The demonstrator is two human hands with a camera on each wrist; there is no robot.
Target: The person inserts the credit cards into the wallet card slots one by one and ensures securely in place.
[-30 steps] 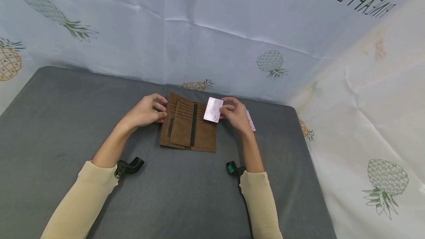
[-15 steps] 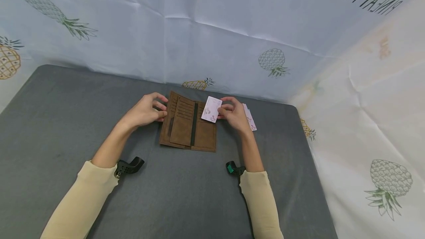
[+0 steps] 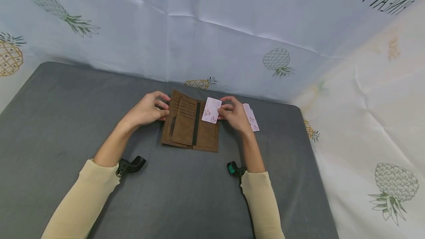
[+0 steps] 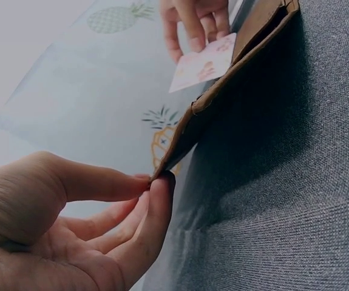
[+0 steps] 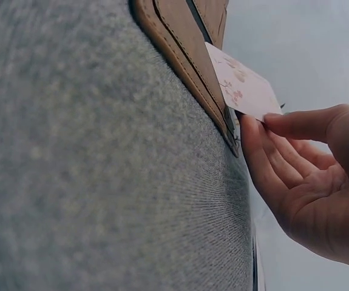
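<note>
A brown wallet [image 3: 184, 124] lies spread open on the grey table, showing rows of card slots and a dark strip down its middle. My left hand [image 3: 147, 110] pinches the wallet's left edge; in the left wrist view the thumb and fingertips [image 4: 162, 188] meet on that edge, which is raised off the cloth. Between thumb and fingers, my right hand [image 3: 235, 114] pinches a pale pink card [image 3: 211, 110] with a flower print. The card is over the upper part of the wallet's right half, tilted in the right wrist view, its lower edge close to the slots.
More pink cards [image 3: 251, 117] lie on the table just right of my right hand, partly hidden by it. A pineapple-print curtain [image 3: 232, 28] hangs behind the table's back edge. Black wrist-worn devices [image 3: 132, 165] sit at both cuffs.
The card has tilted so its printed face shows more plainly, after shifting slightly left over the wallet. Both hands keep their grips. The head view has shifted a little.
</note>
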